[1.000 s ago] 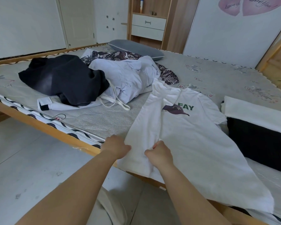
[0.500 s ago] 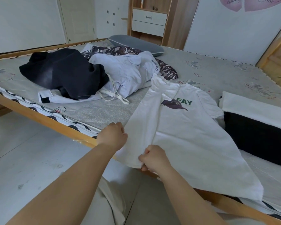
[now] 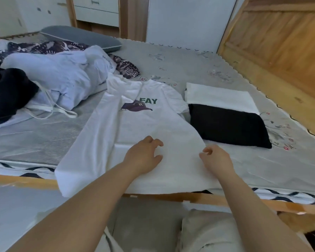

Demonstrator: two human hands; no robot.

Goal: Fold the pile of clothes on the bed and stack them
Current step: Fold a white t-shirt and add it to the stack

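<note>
Fingers (image 3: 154, 142) of left hand (image 3: 144, 157) loosely curled, spread a bit, tips down on the white T-shirt (image 3: 135, 128), nothing pinched. Right hand (image 3: 216, 160) fingers curled in at the shirt's right edge; cannot tell if they actually pinch the cloth or just rest on it. T-shirt lies print-up on the mattress (image 3: 198, 70), green "FAY" lettering and dark cap graphic facing up, left side folded over, hem hanging over the wooden bed frame (image 3: 22, 182) toward the person. Just right of the shirt: folded black garment (image 3: 227, 126) with a folded white garment (image 3: 218, 97) behind it, touching each other. Left of the shirt, unfolded pile: pale blue garment (image 3: 62, 75) with white drawstrings, black garment (image 3: 7, 91) at far left, dark patterned cloth (image 3: 127, 68) behind. Grey pillow (image 3: 80, 37) at the far end of the bed. Wooden panel (image 3: 280, 42) at right, drawers (image 3: 96, 8) in the background.
</note>
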